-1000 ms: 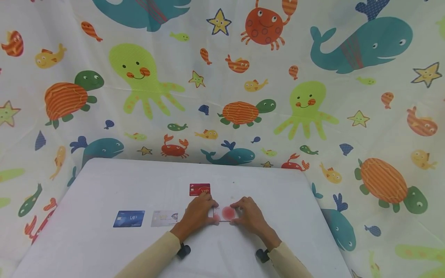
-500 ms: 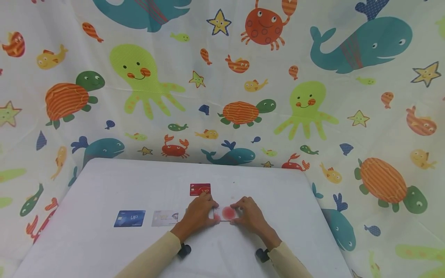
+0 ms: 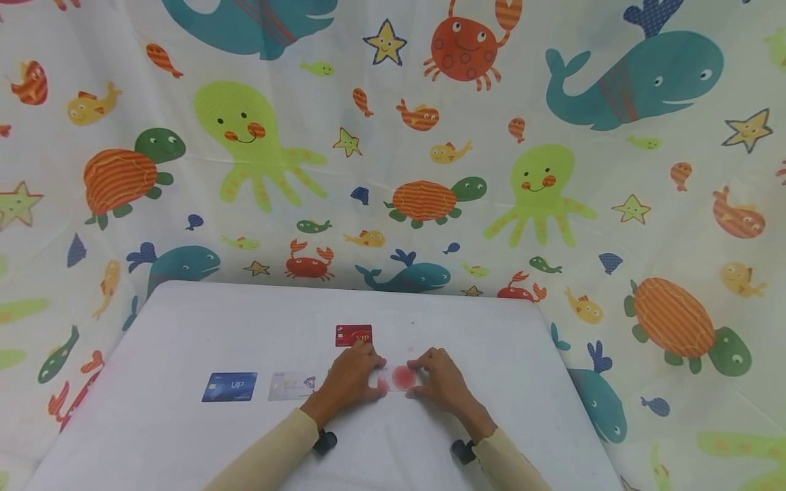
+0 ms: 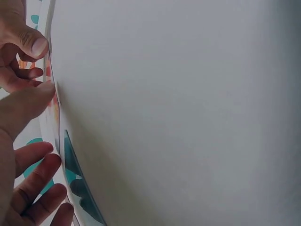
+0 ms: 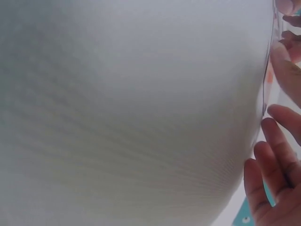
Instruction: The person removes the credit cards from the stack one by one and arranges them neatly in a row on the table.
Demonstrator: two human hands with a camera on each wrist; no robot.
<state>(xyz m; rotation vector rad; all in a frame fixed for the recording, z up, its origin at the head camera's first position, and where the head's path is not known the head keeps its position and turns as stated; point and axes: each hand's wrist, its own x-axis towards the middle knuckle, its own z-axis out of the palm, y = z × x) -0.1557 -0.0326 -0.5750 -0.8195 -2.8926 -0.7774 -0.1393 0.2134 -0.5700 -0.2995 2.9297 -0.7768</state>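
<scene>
In the head view, a pale card with a pink-red circle (image 3: pixel 403 377) lies between both hands. My left hand (image 3: pixel 351 375) holds its left edge between thumb and finger. My right hand (image 3: pixel 443 382) holds the right edge the same way. The fingers and thumbs cover both ends of the card. Seen in the left wrist view, the left hand (image 4: pixel 28 113) has its other fingers spread below the card. Edge-on in the right wrist view, the card is hard to make out beside the right hand (image 5: pixel 284 141).
A red VIP card (image 3: pixel 353 334) lies just beyond the left hand. To the left are a silver-grey card (image 3: pixel 288 386), partly behind that hand, and a blue VIP card (image 3: pixel 230 387). All are on a white-covered table (image 3: pixel 153 436). A sea-animal cloth (image 3: pixel 381 150) hangs behind.
Both hands and the card stay in almost the same place. The dark line along the card's near edge has grown fainter.
</scene>
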